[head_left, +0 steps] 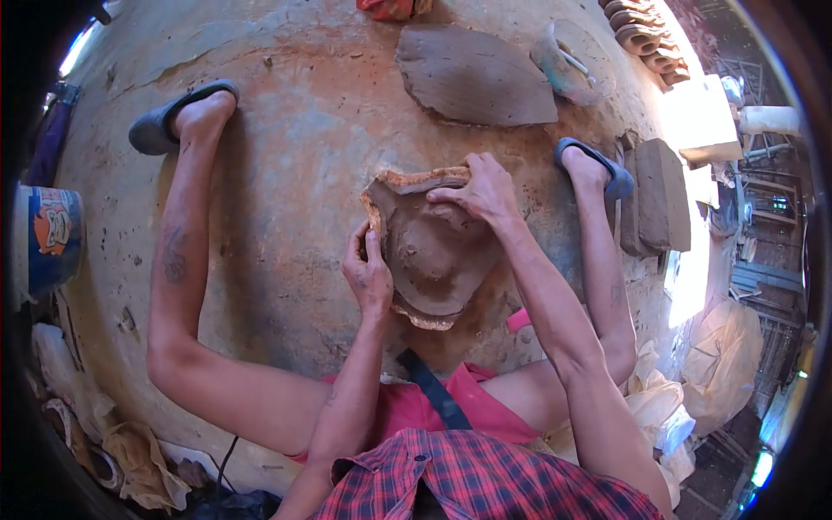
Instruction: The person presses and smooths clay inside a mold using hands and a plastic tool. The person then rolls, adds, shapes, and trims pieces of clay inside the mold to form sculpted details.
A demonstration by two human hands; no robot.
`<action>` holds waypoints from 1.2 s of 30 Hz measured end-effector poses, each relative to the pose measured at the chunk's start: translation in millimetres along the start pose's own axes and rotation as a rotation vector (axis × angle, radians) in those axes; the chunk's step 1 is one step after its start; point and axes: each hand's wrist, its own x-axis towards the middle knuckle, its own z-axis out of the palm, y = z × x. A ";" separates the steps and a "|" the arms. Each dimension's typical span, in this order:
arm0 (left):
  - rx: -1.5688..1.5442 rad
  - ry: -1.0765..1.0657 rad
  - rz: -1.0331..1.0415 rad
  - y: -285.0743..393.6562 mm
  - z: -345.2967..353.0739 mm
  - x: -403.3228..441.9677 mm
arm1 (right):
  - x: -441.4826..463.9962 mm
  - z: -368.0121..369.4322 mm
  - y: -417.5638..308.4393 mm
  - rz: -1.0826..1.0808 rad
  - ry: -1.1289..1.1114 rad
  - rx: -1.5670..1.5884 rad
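Observation:
A wavy-edged mold (376,213) with a pale, crusty rim lies on the floor between my legs. Wet brown clay (438,247) lines its hollow, with a rounded bump near the middle. My left hand (368,269) grips the mold's left edge, thumb on the clay side and fingers around the outside. At the upper right edge, my right hand (482,189) has its thumb on the clay inside and its fingers over the rim.
Beyond the mold lies a flat clay slab (477,76), beside a shallow dish (572,65) with a stick-like tool. Clay blocks (663,195) stand at right, near stacked curved pieces (646,35). A blue bucket (54,238) is at left; plastic bags (724,351) lie lower right.

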 end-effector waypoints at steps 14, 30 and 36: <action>0.214 -0.024 0.079 0.1 0.3 0.2 | -29.2 -9.9 7.5 0.340 -0.032 0.055; 0.268 -0.037 0.111 -3.7 -2.6 -1.0 | -62.7 6.7 15.0 0.583 0.216 0.197; 0.274 -0.015 0.113 0.6 0.9 2.8 | -72.1 11.1 23.0 0.626 0.233 0.275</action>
